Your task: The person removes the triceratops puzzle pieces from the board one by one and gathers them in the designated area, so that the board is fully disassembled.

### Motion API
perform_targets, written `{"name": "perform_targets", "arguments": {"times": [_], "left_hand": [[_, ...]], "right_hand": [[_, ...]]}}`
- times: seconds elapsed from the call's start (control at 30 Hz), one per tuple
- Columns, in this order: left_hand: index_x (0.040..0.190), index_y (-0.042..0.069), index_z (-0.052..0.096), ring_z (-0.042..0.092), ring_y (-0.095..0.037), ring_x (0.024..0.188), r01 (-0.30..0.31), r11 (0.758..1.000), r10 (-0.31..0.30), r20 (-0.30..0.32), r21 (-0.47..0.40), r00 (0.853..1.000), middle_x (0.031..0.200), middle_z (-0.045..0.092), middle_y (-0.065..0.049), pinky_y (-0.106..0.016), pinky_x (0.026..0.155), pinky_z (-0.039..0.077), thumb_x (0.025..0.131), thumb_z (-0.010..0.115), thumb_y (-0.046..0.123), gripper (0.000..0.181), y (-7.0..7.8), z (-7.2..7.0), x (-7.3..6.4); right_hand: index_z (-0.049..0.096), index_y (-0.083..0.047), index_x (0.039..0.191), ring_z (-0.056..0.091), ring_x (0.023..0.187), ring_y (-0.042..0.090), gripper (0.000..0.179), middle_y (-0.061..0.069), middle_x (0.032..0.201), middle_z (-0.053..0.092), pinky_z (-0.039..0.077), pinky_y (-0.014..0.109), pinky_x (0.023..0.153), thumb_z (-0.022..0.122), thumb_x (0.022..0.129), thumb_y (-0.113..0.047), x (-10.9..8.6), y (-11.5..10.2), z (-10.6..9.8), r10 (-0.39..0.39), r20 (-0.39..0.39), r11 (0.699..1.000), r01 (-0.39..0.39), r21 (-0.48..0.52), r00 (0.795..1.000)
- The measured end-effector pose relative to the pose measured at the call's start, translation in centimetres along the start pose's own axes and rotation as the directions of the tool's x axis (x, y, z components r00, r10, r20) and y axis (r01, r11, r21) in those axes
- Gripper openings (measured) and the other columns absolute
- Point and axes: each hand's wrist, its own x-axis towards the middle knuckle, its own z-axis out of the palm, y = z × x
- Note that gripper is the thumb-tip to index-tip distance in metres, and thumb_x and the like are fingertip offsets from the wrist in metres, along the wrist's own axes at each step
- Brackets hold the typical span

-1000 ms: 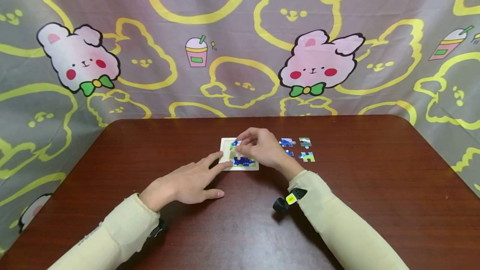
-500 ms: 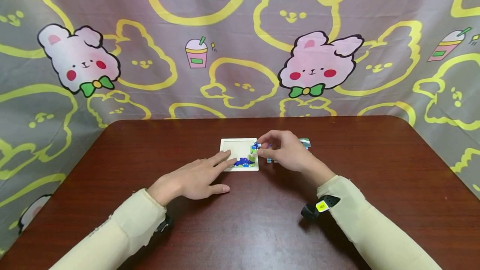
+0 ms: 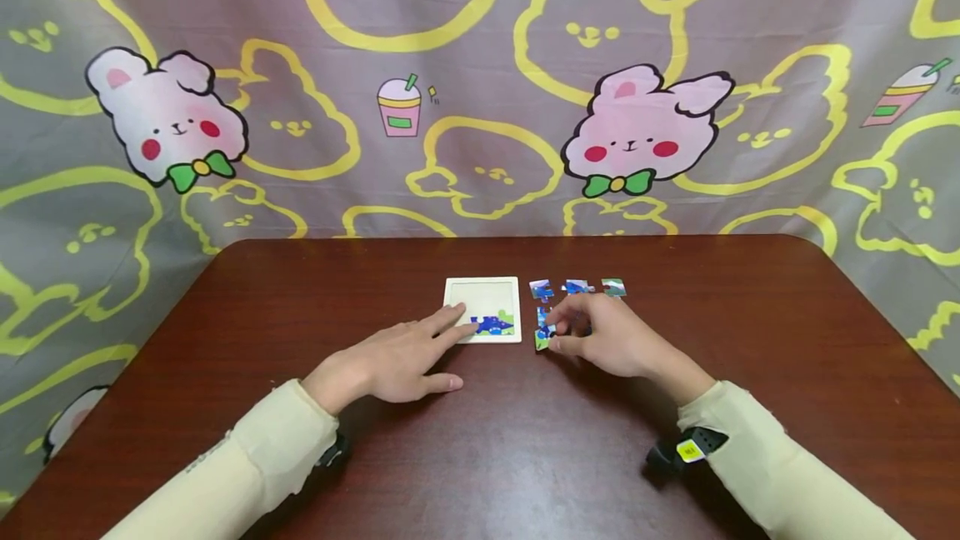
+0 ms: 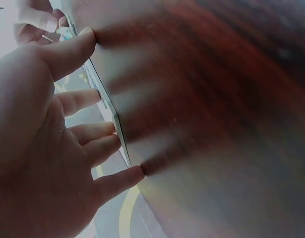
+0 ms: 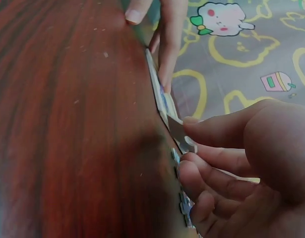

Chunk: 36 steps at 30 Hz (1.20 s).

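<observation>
My left hand point(image 3: 401, 361) lies with its fingers spread, fingertips on the left front part of a pale puzzle tray point(image 3: 517, 307). In the tray, a joined strip of blue and green puzzle pieces point(image 3: 496, 324) fills part of the front row; the rest shows a bare base. Right of the tray, my right hand point(image 3: 618, 336) pinches a jigsaw puzzle piece point(image 3: 543, 342) between thumb and fingers, low over the table. The right wrist view shows the held piece point(image 5: 176, 132) tilted, its plain grey side toward the camera.
A back row of loose puzzle pieces holds a left one point(image 3: 541, 288), a middle one point(image 3: 577, 287) and a right one point(image 3: 613, 287). My right hand hides others. Behind the brown table point(image 3: 360, 282) hangs a cartoon-print curtain point(image 3: 495, 165).
My right hand has carried the puzzle piece from over the tray to the right and toward me, onto the loose pieces' side. My left hand has stayed on the tray with a slight shift.
</observation>
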Motion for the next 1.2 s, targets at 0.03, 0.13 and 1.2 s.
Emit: {"name": "perform_targets", "arguments": {"times": [0.03, 0.13, 1.2], "left_hand": [[0.168, 0.018, 0.032, 0.028, -0.033, 0.164, -0.001, 1.0, 0.001, 0.001, -0.001, 1.0, 0.18, 0.013, -0.011, -0.059, 0.128, 0.034, 0.107, 0.062, 0.045, 0.073, 0.0, 0.0, 0.0], [0.168, 0.018, 0.032, 0.029, -0.033, 0.163, -0.002, 1.0, 0.002, 0.003, -0.002, 1.0, 0.18, 0.013, -0.012, -0.059, 0.128, 0.033, 0.107, 0.062, 0.045, 0.073, 0.0, 0.0, 0.0], [0.168, 0.015, 0.032, 0.028, -0.035, 0.163, -0.029, 1.0, 0.029, -0.009, -0.011, 1.0, 0.179, 0.015, -0.015, -0.062, 0.126, 0.033, 0.108, 0.061, 0.045, 0.073, -0.2, 0.0, 0.1]], "right_hand": [[0.076, -0.01, 0.11, 0.06, 0.071, 0.015, 0.021, 0.002, 0.092, 0.067, 0.051, 0.03, 0.064, 0.083, 0.092, -0.019, -0.2, 0.1, 0.0, -0.004, 0.005, 1.0, 0.005, -0.012, 1.0], [0.076, -0.01, 0.106, 0.059, 0.071, 0.013, 0.02, 0.001, 0.093, 0.069, 0.049, 0.028, 0.065, 0.084, 0.091, -0.019, -0.5, 0.3, 0.0, -0.022, 0.008, 0.998, 0.023, -0.055, 1.0], [0.074, -0.01, 0.102, 0.062, 0.077, 0.014, 0.021, 0.001, 0.091, 0.071, 0.05, 0.03, 0.066, 0.087, 0.089, -0.02, 2.1, -1.6, 1.2, -0.078, -0.057, 0.997, 0.078, -0.001, 0.995]]}}
